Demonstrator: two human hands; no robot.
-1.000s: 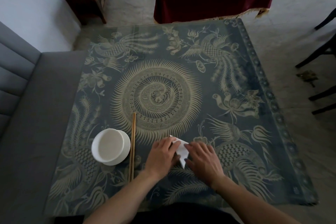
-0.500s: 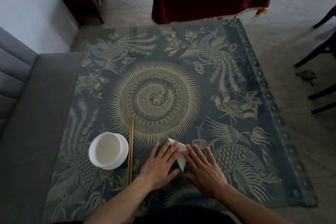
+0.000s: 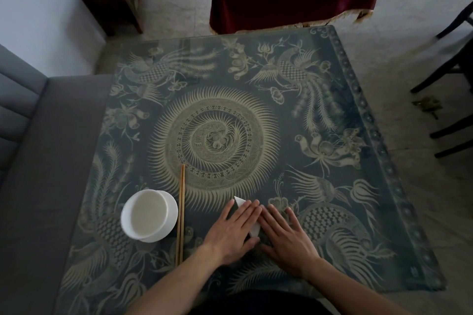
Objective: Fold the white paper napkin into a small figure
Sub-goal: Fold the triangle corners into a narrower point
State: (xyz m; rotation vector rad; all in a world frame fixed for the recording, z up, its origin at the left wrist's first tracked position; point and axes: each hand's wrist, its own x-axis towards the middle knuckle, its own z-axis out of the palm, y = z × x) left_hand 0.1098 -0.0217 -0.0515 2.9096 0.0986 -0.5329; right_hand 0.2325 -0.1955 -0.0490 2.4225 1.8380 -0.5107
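Note:
The white paper napkin (image 3: 239,202) lies folded on the patterned table near its front edge. Only a pointed tip above my fingers and a small sliver between my hands show; the remainder is hidden. My left hand (image 3: 236,231) lies flat on the napkin with fingers straight and together. My right hand (image 3: 285,234) lies flat beside it, fingers slightly spread, its index finger against the napkin's right edge. Both palms press down; neither hand grips anything.
A white bowl (image 3: 149,215) stands left of my hands. A pair of chopsticks (image 3: 181,212) lies between the bowl and my left hand. A grey sofa (image 3: 38,161) borders the table (image 3: 320,110) on the left. Dark chair legs (image 3: 450,71) stand at right.
My curled fingers have flattened out. Both hands now press palm-down over the napkin, covering more of it than a second ago.

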